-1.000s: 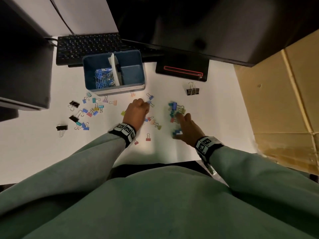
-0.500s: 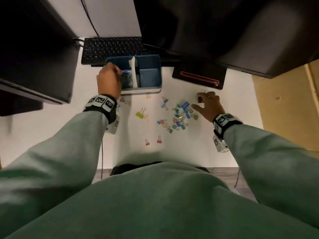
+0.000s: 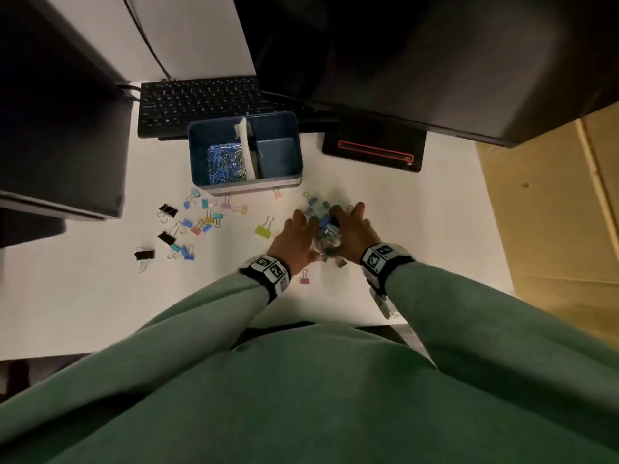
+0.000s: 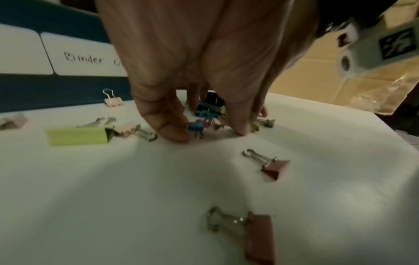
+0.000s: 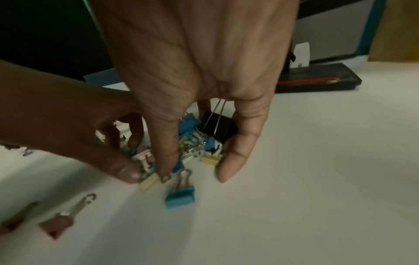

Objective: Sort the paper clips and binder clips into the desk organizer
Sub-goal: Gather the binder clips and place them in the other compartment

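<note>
The blue desk organizer (image 3: pixel 246 187) has a white divider. Its left compartment holds paper clips (image 3: pixel 226 162); its right compartment (image 3: pixel 278 155) looks empty. In front of it a heap of coloured binder clips (image 3: pixel 326 231) lies on the white desk. My left hand (image 3: pixel 298 236) and right hand (image 3: pixel 355 229) cup the heap from either side, fingertips down on the desk. In the right wrist view my right hand (image 5: pixel 195 166) curls round a black clip (image 5: pixel 217 129) and small ones. My left hand (image 4: pixel 204 130) closes in on the same heap (image 4: pixel 204 111).
More binder clips lie scattered at the left (image 3: pixel 191 226), with a yellow-green one (image 3: pixel 263 231) and a red one (image 3: pixel 304 279) near my hands. A keyboard (image 3: pixel 201 102), a monitor (image 3: pixel 418 45) and a black stand (image 3: pixel 371 152) line the back. A cardboard box (image 3: pixel 552 212) stands on the right.
My left hand has come back from the organizer's left compartment to the heap. My right hand has pulled in from the heap's far right side. Both now cup the heap.
</note>
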The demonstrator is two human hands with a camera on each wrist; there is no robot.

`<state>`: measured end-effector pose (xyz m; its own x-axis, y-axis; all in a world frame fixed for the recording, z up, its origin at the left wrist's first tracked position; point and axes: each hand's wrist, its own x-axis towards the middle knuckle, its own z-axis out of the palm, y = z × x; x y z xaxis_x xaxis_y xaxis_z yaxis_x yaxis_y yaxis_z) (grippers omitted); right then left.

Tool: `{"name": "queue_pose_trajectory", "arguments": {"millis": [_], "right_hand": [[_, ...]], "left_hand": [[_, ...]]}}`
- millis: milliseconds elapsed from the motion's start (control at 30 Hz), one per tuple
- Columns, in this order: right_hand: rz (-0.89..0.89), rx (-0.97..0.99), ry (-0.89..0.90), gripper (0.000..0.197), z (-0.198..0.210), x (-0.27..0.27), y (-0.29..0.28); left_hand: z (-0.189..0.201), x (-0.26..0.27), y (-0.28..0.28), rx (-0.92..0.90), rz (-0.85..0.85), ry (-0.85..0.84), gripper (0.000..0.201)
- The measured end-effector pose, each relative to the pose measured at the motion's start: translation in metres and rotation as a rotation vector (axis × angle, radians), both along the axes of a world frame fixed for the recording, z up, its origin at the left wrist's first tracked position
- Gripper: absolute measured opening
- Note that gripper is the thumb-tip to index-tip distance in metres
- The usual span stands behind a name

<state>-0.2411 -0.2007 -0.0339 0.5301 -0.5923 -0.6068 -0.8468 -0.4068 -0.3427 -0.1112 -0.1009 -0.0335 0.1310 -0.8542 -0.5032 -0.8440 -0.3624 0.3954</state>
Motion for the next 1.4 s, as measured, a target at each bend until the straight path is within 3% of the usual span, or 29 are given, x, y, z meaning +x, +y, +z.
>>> {"name": "queue_pose_trajectory", "arguments": {"millis": [167, 300, 533, 633, 767, 900, 1000, 1033, 1100, 1167, 1233, 1300, 1400], "right_hand": [[-0.072, 0.038, -0.147, 0.067, 0.006, 0.002, 0.004], [-0.148, 0.104, -0.266, 0.047, 0.011, -0.001, 0.002], [-0.449, 0.401, -0.587, 0.044, 0.044, -0.002, -0.009], [-0.443, 0.414, -0.722, 0.044, 0.078, 0.026, -0.018], [-0.332, 0.334, -0.867, 0.043, 0.107, 0.09, -0.041], [-0.108, 0.131, -0.659, 0.041, 0.096, 0.144, -0.055], [0.111, 0.009, -0.361, 0.05, 0.085, 0.153, -0.053], [0.14, -0.008, -0.337, 0.054, 0.086, 0.151, -0.051], [0.076, -0.061, -0.402, 0.053, 0.094, 0.141, -0.045], [-0.033, -0.154, -0.472, 0.039, 0.094, 0.121, -0.039], [-0.058, -0.225, -0.388, 0.033, 0.083, 0.091, -0.031], [-0.055, -0.138, -0.171, 0.057, 0.063, 0.059, -0.02], [-0.062, 0.052, 0.085, 0.1, 0.032, 0.034, 0.005]], "left_hand": [[-0.01, 0.014, -0.001, -0.046, 0.09, 0.117, 0.068], [-0.011, 0.025, 0.004, -0.061, 0.089, 0.135, 0.039], [-0.002, 0.045, 0.02, -0.132, 0.163, 0.109, 0.015], [0.01, 0.054, 0.026, -0.194, 0.259, 0.156, 0.007], [0.059, 0.073, 0.016, -0.41, 0.411, 0.245, 0.013], [0.093, 0.119, -0.026, -0.595, 0.626, 0.17, 0.02], [0.092, 0.139, -0.052, -0.574, 0.647, 0.139, 0.017], [0.089, 0.141, -0.056, -0.534, 0.626, 0.165, 0.017], [0.084, 0.14, -0.057, -0.475, 0.559, 0.253, 0.023], [0.083, 0.142, -0.048, -0.472, 0.514, 0.383, 0.032], [0.085, 0.154, -0.026, -0.534, 0.599, 0.491, 0.035], [0.083, 0.176, 0.009, -0.586, 0.72, 0.421, 0.024], [0.062, 0.219, 0.074, -0.43, 0.788, 0.01, 0.019]]}}
